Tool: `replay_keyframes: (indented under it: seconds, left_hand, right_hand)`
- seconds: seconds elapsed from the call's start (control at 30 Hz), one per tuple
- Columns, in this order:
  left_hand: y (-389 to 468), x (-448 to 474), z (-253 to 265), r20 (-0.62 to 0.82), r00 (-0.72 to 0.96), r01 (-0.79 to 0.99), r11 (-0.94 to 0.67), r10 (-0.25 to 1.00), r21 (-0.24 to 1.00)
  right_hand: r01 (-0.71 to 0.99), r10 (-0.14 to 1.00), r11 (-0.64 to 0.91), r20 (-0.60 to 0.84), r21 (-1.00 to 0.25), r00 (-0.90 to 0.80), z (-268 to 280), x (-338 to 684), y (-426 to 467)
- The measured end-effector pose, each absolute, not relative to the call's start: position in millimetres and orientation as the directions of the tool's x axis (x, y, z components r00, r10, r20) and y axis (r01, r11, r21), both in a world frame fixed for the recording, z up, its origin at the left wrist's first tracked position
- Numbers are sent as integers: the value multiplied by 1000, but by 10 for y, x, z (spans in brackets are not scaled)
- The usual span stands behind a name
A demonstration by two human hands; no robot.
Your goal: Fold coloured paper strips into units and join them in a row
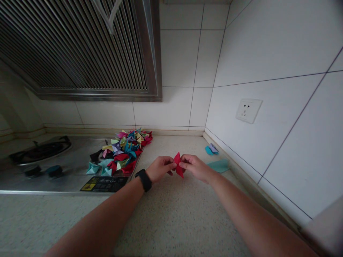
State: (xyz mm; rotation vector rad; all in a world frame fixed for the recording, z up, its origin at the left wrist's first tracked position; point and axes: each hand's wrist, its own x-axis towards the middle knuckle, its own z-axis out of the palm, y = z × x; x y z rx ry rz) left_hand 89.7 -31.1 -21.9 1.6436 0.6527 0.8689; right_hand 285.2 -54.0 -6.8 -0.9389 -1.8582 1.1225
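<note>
A small piece of folded red paper [179, 168], pointed at its top and bottom, is held above the countertop between my two hands. My left hand [163, 166], with a dark watch on its wrist, pinches its left side. On the other side my right hand [195, 166] grips it between thumb and fingers. Part of the paper is hidden behind my fingertips. To the left, a heap of folded paper pieces [124, 148] in many colours lies on the stove. A teal sheet of paper [219, 165] rests just beyond my right forearm.
Blue and purple folded papers [211, 149] lie near the right wall, below a power socket [249, 110]. The gas stove [66, 182] with its burner [40, 150] and knobs is on the left. A range hood [93, 95] hangs above it. Speckled countertop [171, 221] extends in front.
</note>
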Motion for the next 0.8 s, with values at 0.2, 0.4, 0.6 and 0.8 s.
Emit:
replay_keyframes:
  seconds: [0.2,0.4,0.6,0.8]
  left_hand:
    - [-289,879,-232,179,609,36,-252,773,967]
    - [-248,881,-257,197,548,157,-331,813,931]
    - [-258,911,-261,198,467,214,-328,862,920]
    - [-206,914,-276,216,432,140,-302,875,943]
  right_hand:
    - [251,862,360,218,-898,-458,-127,2862,-491]
    - [355,858,420,239,-835,-455,-157,2875,-438]
    - [661,912,408,316,-630,-262,-121,2815,-482]
    - [715,899,438,255,-545,-356,-96,2866,-531]
